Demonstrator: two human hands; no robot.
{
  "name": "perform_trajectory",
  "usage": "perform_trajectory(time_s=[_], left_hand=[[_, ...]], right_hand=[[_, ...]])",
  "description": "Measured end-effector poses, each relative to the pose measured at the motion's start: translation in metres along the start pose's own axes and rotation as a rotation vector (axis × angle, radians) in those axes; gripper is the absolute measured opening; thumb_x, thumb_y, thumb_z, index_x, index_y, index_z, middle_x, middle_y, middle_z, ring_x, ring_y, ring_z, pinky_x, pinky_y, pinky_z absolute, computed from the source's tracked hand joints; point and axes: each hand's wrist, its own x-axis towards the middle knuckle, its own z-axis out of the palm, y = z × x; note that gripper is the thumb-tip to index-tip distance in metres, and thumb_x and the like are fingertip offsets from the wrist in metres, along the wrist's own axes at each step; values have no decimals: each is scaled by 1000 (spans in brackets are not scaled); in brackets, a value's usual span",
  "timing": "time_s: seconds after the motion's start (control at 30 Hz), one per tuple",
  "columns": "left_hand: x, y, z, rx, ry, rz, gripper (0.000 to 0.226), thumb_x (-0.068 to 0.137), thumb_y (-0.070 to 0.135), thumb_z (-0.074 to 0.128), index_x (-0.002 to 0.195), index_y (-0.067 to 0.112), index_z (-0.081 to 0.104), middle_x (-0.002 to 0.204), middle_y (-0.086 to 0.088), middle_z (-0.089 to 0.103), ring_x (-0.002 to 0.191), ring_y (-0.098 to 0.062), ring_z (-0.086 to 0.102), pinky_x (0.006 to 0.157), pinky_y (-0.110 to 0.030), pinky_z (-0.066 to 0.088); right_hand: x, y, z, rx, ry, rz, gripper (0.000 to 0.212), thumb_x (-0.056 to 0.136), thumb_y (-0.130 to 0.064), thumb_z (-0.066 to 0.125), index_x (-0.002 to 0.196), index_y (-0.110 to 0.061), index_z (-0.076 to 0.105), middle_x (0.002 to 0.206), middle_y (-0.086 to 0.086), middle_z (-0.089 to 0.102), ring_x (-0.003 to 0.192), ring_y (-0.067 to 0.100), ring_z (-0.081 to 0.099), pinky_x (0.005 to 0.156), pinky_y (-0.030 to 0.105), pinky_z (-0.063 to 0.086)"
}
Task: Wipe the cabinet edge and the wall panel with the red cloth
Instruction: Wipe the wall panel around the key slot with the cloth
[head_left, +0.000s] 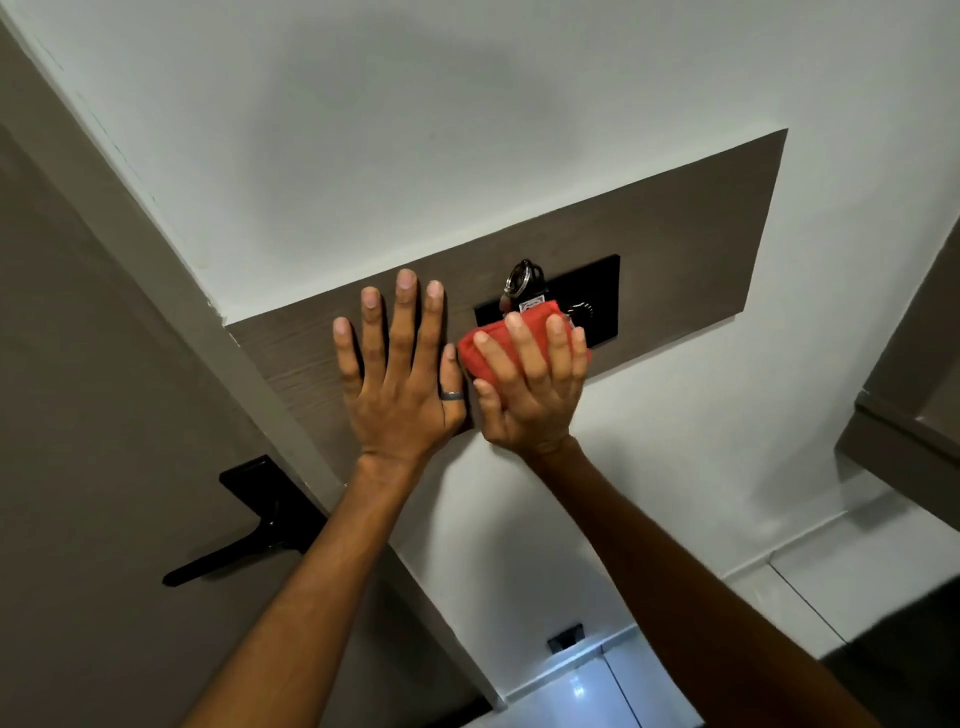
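A brown wood-grain wall panel (649, 228) runs across the white wall. My right hand (530, 384) presses a folded red cloth (485, 345) against the panel, just below a black switch plate (587, 291). My left hand (400, 374) lies flat on the panel to the left, fingers spread, a ring on one finger, almost touching the right hand. The cloth is mostly covered by my fingers. A key ring (524, 283) with a small tag sticks out of the switch plate above the cloth.
A grey-brown door (104, 415) with a black lever handle (244, 540) stands at the left, its frame (218, 332) meeting the panel. A cabinet edge (904, 405) shows at the right. A small black socket (566, 636) sits low on the wall above a pale tiled floor.
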Motion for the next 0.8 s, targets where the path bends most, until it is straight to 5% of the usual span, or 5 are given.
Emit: perform_trajectory(time_s=[0.17, 0.33, 0.47, 0.63, 0.8], left_hand=[[-1, -1, 1, 16, -6, -2, 59, 103, 35, 43, 159, 18, 32, 161, -8, 37, 157, -24, -2, 128, -49, 4], [-3, 3, 3, 21, 8, -50, 61, 103, 35, 44, 160, 19, 28, 162, -7, 32, 157, -24, -2, 128, -49, 3], [3, 14, 5, -4, 31, -109, 61, 104, 34, 39, 161, 21, 22, 163, -6, 27, 157, -23, -3, 128, -49, 0], [4, 22, 9, -36, 29, -160, 61, 105, 33, 37, 162, 22, 17, 164, -7, 24, 157, -24, -5, 128, -50, -2], [9, 28, 11, -26, 34, -170, 61, 105, 33, 34, 162, 22, 15, 163, -8, 25, 157, -24, -6, 128, -50, -2]], right_hand=[[16, 2, 7, 197, 151, 435, 47, 107, -39, 35, 144, -18, 54, 157, 13, 47, 157, 36, 30, 124, 59, 33], [1, 43, -5, 118, 6, -62, 44, 106, -48, 41, 142, -23, 49, 145, 17, 50, 161, 29, 23, 126, 57, 31], [18, 24, 3, 160, 83, 334, 45, 106, -43, 39, 143, -21, 54, 155, 13, 49, 159, 34, 28, 124, 63, 32], [7, 52, -8, 145, 2, -61, 44, 107, -49, 41, 137, -21, 56, 143, 17, 52, 161, 28, 24, 125, 58, 32], [21, 33, 0, 138, 59, 334, 45, 107, -42, 40, 145, -24, 55, 158, 9, 49, 158, 35, 30, 127, 61, 27]])
